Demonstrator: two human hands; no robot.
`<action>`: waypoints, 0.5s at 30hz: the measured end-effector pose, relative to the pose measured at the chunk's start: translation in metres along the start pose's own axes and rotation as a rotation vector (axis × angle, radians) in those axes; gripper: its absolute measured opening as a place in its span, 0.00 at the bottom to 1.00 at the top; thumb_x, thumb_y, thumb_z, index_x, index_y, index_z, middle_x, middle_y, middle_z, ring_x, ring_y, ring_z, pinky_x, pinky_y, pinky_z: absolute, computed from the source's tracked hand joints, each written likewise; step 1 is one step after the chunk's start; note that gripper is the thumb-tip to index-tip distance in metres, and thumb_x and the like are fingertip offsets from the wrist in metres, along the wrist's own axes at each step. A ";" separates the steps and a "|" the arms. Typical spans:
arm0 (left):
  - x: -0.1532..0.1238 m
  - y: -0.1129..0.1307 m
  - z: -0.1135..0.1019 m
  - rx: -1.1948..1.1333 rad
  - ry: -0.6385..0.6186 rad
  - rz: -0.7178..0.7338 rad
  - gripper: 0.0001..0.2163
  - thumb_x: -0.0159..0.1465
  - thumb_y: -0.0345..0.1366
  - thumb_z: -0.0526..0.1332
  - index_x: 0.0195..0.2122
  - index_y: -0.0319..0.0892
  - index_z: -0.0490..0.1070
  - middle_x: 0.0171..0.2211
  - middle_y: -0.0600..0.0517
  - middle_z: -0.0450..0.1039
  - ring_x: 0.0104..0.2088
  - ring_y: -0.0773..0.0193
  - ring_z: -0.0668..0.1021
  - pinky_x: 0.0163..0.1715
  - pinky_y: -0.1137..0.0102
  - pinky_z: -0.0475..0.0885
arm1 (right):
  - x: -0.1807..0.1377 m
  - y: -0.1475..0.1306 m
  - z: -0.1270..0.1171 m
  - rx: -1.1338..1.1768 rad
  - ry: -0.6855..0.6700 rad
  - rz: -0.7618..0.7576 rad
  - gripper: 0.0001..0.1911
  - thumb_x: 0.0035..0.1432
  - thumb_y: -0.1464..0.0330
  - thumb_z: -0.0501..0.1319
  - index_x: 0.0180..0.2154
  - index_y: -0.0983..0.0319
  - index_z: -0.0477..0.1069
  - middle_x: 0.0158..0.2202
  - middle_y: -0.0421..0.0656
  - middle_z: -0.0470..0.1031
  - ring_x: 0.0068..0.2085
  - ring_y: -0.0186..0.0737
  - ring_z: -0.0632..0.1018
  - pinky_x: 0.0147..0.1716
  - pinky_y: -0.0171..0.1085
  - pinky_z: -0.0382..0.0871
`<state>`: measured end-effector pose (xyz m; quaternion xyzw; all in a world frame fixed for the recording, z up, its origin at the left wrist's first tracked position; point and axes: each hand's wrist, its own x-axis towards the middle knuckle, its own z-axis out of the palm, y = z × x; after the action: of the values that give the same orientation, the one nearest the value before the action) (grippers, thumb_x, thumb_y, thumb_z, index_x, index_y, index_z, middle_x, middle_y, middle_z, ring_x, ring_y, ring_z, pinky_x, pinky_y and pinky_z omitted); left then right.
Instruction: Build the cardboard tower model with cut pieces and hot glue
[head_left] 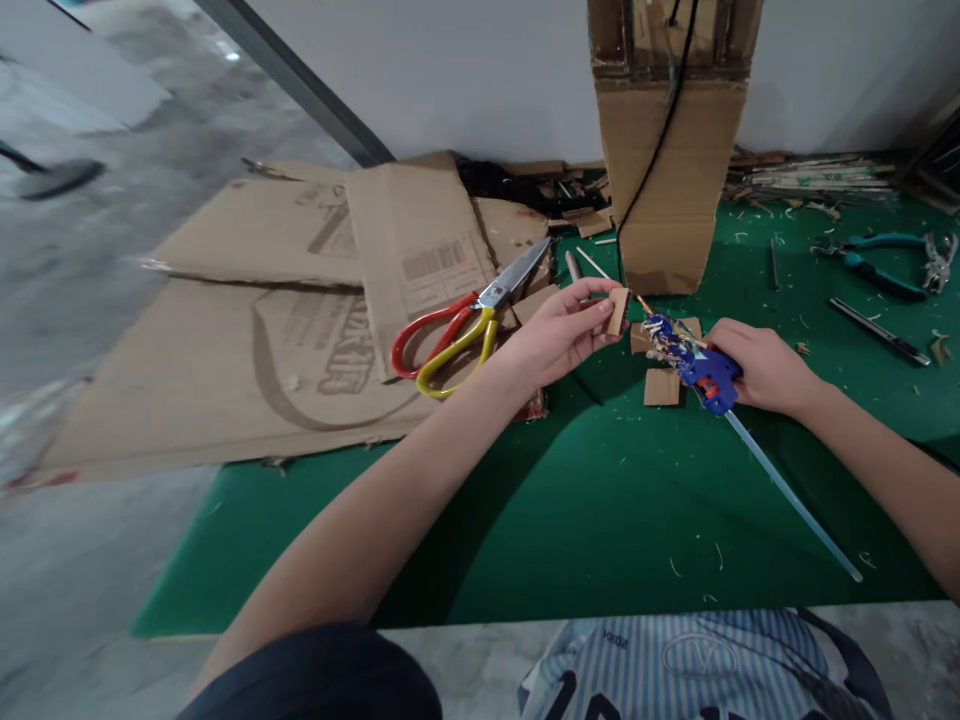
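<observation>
My left hand [566, 330] pinches a small piece of cardboard [618, 312] between thumb and fingers. Wrapped round the handle of a blue glue gun [709, 375] is my right hand [765, 365]. A long translucent glue stick [795, 495] sticks out of the gun's back. The gun's nozzle points up and left, close to the held cardboard; I cannot tell whether they touch. Strands of dried glue cling to its front. Below the nozzle, a small cardboard square [662, 387] lies on the green table [525, 530].
Scissors [480, 325] with red and yellow handles rest on flattened cardboard sheets [300, 350] at the left. A tall cardboard structure [667, 190] with a black cable stands at the back. Pliers [885, 262] and a utility knife [879, 330] lie at the right.
</observation>
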<state>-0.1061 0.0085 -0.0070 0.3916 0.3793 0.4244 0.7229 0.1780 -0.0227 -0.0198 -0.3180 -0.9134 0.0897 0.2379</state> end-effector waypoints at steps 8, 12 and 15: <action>0.002 -0.006 -0.004 0.013 -0.037 -0.012 0.08 0.64 0.27 0.68 0.44 0.40 0.75 0.33 0.55 0.78 0.28 0.73 0.80 0.31 0.78 0.79 | 0.001 -0.001 0.003 0.012 -0.074 0.039 0.06 0.60 0.67 0.60 0.39 0.60 0.65 0.36 0.46 0.72 0.31 0.39 0.72 0.29 0.35 0.63; 0.002 -0.006 -0.004 0.032 -0.029 -0.024 0.08 0.64 0.27 0.68 0.44 0.40 0.76 0.36 0.54 0.79 0.30 0.73 0.80 0.33 0.76 0.79 | 0.001 0.000 0.003 0.017 -0.092 0.066 0.06 0.60 0.66 0.60 0.38 0.60 0.64 0.35 0.46 0.71 0.31 0.39 0.70 0.29 0.36 0.62; 0.001 -0.006 -0.003 0.025 -0.024 -0.030 0.08 0.64 0.27 0.68 0.44 0.40 0.76 0.35 0.54 0.78 0.30 0.72 0.80 0.34 0.76 0.80 | 0.001 0.000 0.002 0.017 -0.111 0.080 0.07 0.59 0.67 0.60 0.39 0.60 0.65 0.36 0.46 0.71 0.31 0.39 0.70 0.29 0.36 0.62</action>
<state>-0.1061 0.0084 -0.0140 0.4000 0.3817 0.4039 0.7288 0.1760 -0.0226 -0.0215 -0.3469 -0.9109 0.1242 0.1857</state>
